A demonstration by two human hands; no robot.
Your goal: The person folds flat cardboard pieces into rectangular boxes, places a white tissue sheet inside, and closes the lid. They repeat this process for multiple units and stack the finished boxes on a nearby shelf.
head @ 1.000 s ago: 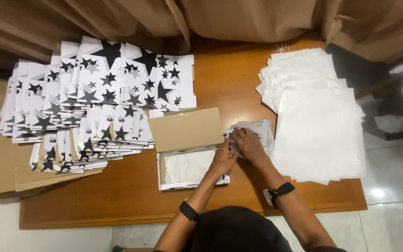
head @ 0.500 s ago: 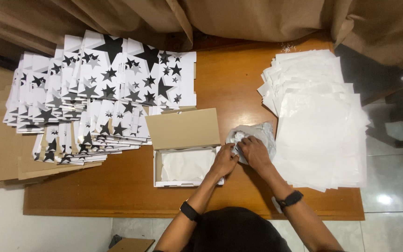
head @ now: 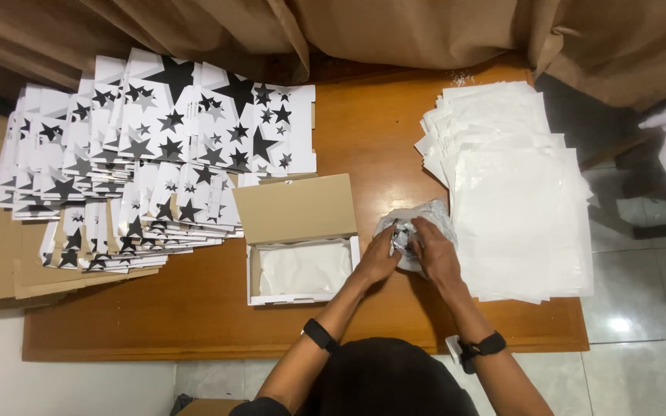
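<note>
Wooden brown table [head: 364,139] stood under tan curtains [head: 425,31], tiled floor at right. Left hand [head: 378,260] and right hand [head: 435,254] were together, both clamped on a crumpled white-and-grey wrapped bundle [head: 414,222], just right of an open white cardboard box [head: 302,270].

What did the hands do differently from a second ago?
Little changed. Both the left hand and the right hand kept hold of the crinkly wrapped bundle, bunching it a bit tighter beside the open box. The box, the star-printed flat boxes and the white sheets stayed where they were on the table.
</note>
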